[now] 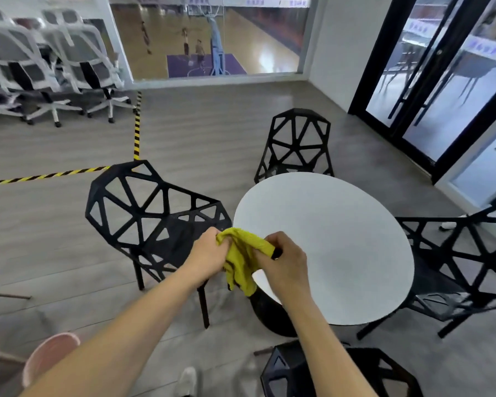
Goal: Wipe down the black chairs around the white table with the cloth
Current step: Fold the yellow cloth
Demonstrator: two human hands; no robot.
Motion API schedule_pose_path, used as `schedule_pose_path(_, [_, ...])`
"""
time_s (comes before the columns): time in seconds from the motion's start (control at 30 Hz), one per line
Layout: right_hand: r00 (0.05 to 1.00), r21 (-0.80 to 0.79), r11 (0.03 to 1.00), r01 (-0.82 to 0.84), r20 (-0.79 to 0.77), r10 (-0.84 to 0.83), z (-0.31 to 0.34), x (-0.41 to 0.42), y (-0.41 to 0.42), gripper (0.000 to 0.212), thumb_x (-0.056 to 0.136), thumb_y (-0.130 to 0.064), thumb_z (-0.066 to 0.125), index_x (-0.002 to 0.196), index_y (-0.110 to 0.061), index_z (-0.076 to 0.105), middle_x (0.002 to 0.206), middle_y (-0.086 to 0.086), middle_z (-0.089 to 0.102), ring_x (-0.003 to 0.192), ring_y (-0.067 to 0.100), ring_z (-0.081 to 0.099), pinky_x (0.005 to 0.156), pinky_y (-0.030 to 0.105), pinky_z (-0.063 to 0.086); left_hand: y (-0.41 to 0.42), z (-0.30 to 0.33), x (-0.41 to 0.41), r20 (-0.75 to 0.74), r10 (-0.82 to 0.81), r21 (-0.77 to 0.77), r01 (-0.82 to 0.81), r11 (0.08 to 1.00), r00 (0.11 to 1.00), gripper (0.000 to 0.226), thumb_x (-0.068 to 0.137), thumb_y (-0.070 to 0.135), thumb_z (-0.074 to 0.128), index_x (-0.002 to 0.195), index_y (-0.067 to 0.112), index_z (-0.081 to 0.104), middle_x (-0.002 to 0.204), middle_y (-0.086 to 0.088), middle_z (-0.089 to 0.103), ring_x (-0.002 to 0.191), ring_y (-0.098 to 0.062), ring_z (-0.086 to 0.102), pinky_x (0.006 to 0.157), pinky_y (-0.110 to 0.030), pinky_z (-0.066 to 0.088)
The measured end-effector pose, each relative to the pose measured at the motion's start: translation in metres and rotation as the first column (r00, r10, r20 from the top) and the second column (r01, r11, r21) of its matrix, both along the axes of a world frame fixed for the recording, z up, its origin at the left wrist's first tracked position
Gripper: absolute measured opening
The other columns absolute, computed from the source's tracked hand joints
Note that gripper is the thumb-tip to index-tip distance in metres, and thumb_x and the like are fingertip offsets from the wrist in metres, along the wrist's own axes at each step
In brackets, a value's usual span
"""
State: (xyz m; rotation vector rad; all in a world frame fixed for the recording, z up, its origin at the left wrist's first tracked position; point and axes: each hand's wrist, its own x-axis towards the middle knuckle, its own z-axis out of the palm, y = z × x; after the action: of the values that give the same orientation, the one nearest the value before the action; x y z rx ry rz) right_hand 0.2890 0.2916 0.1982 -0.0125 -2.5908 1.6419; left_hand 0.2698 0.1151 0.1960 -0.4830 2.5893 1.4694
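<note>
A yellow cloth point(242, 259) hangs bunched between my two hands, just over the near left edge of the round white table point(341, 239). My left hand point(208, 255) grips its left end and my right hand point(285, 260) grips its right end. Black open-frame chairs stand around the table: one at the left point(143, 213) just beyond my left hand, one at the far side point(297, 144), one at the right point(455, 262), and one close below me point(341, 373), partly cut off by the frame edge.
White office chairs wrapped in plastic point(49, 64) stand at the back left behind yellow-black floor tape point(137, 127). A pink bucket point(50, 356) sits on the floor at lower left. Black-framed glass doors point(430, 81) lie to the right.
</note>
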Motion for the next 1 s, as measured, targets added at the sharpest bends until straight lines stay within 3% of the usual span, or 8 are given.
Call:
schedule_pose_path(0.1, [0.989, 0.133, 0.982, -0.133, -0.052, 0.141, -0.017, -0.013, -0.027, 0.018, 0.084, -0.036, 0.070, 0.101, -0.032, 0.067, 0.093, -0.018, 0.065, 0.088, 0.002, 0.058, 0.078, 0.022, 0.048, 0.005, -0.005, -0.033, 0.105, 0.107, 0.434, -0.142, 0.889, 0.989, 0.023, 0.099, 0.032, 0.057, 0.102, 0.009, 0.058, 0.088, -0.010, 0.067, 0.075, -0.019, 0.068, 0.056, -0.034, 0.057])
schedule_pose_path(0.23, [0.947, 0.153, 0.936, -0.317, 0.009, 0.320, -0.035, -0.049, -0.044, 0.030, 0.091, -0.034, 0.060, 0.121, -0.039, 0.065, 0.125, -0.019, 0.056, 0.120, 0.003, 0.047, 0.102, 0.018, 0.038, -0.008, -0.017, -0.085, 0.027, -0.003, 0.398, -0.008, 0.917, 1.000, 0.030, 0.086, 0.033, 0.077, 0.103, 0.012, 0.066, 0.087, -0.001, 0.073, 0.074, -0.013, 0.068, 0.062, -0.025, 0.053])
schedule_pose_path(0.43, [0.935, -0.153, 0.931, 0.331, 0.187, -0.301, -0.047, -0.133, -0.048, 0.015, 0.093, -0.031, 0.064, 0.104, -0.040, 0.061, 0.102, -0.011, 0.062, 0.095, 0.007, 0.063, 0.077, 0.025, 0.050, -0.038, -0.033, -0.167, -0.063, -0.150, 0.398, 0.163, 0.903, 0.987, 0.012, 0.089, 0.027, 0.074, 0.097, 0.020, 0.069, 0.085, 0.005, 0.075, 0.076, -0.004, 0.071, 0.064, -0.015, 0.051])
schedule_pose_path(0.57, [0.900, -0.316, 0.896, 0.311, 0.402, -0.171, -0.055, -0.176, -0.067, 0.034, 0.093, -0.053, 0.061, 0.125, -0.043, 0.054, 0.123, -0.016, 0.061, 0.111, -0.001, 0.059, 0.085, 0.019, 0.049, -0.047, -0.047, -0.214, -0.024, -0.231, 0.526, 0.209, 0.824, 0.973, 0.021, 0.090, 0.026, 0.073, 0.108, 0.017, 0.068, 0.099, -0.001, 0.077, 0.095, -0.018, 0.073, 0.084, -0.033, 0.058])
schedule_pose_path(0.63, [0.881, -0.359, 0.874, 0.327, 0.451, -0.145, -0.054, -0.191, -0.075, 0.038, 0.092, -0.058, 0.059, 0.126, -0.041, 0.055, 0.121, -0.015, 0.063, 0.106, 0.000, 0.062, 0.070, 0.013, 0.049, -0.050, -0.055, -0.233, 0.038, -0.257, 0.630, 0.176, 0.756, 0.966, 0.031, 0.088, 0.029, 0.074, 0.114, 0.013, 0.067, 0.106, -0.005, 0.076, 0.102, -0.023, 0.072, 0.091, -0.038, 0.057])
schedule_pose_path(0.77, [0.853, -0.517, 0.775, 0.362, 0.519, -0.052, -0.069, -0.215, -0.074, 0.053, 0.075, -0.051, 0.078, 0.123, -0.039, 0.058, 0.113, 0.000, 0.071, 0.090, 0.023, 0.071, 0.062, 0.037, 0.047, -0.050, -0.078, -0.265, 0.168, -0.304, 0.752, 0.078, 0.654, 0.938, 0.043, 0.088, 0.031, 0.074, 0.123, 0.008, 0.063, 0.116, -0.015, 0.072, 0.110, -0.033, 0.068, 0.099, -0.049, 0.052])
schedule_pose_path(0.87, [0.823, -0.456, 0.768, 0.450, 0.545, -0.159, -0.085, -0.227, -0.071, 0.057, 0.069, -0.037, 0.083, 0.120, -0.038, 0.058, 0.107, 0.008, 0.072, 0.077, 0.028, 0.071, 0.055, 0.036, 0.044, -0.042, -0.093, -0.283, 0.280, -0.295, 0.735, -0.006, 0.678, 0.913, 0.024, 0.097, 0.014, 0.061, 0.119, 0.006, 0.065, 0.114, -0.016, 0.072, 0.109, -0.035, 0.068, 0.098, -0.049, 0.053])
schedule_pose_path(1.0, [0.768, -0.311, 0.762, 0.568, 0.533, -0.355, -0.109, -0.237, -0.071, 0.049, 0.079, -0.026, 0.082, 0.119, -0.030, 0.054, 0.101, 0.007, 0.071, 0.070, 0.029, 0.073, 0.043, 0.026, 0.042, -0.029, -0.128, -0.295, 0.193, -0.346, 0.294, 0.282, 0.913, 0.918, 0.022, 0.093, 0.034, 0.063, 0.111, 0.022, 0.067, 0.106, 0.002, 0.071, 0.100, -0.020, 0.068, 0.088, -0.038, 0.055])
